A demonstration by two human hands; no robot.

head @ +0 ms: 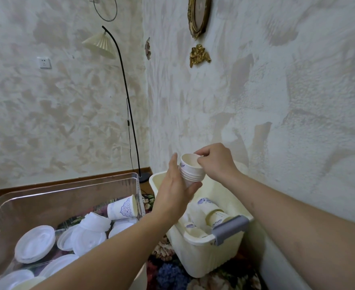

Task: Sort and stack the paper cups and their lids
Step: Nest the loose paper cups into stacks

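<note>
Cup stack (191, 173) is held in the air over the cream bin (203, 250), between both hands. Left hand (175, 193) wraps the lower part of the stack, thumb under the base, fingers up the far side. Right hand (214, 160) pinches the rim of the top cup (190, 161) with curled fingertips.

Step looks like seating the top cup into the nest. Best done by pushing straight down along the stack axis with even rim pressure; a pinch on one side risks creasing the paper rim or cocking the cup. Left hand should brace the base, not squeeze the walls.

Orientation: mouths up, tilted slightly toward the camera and left; long axis near vertical. Loose cups lie on their sides in the cream bin; one cup (123, 208) and white lids (35, 243) sit in the clear bin (47, 197).
</note>
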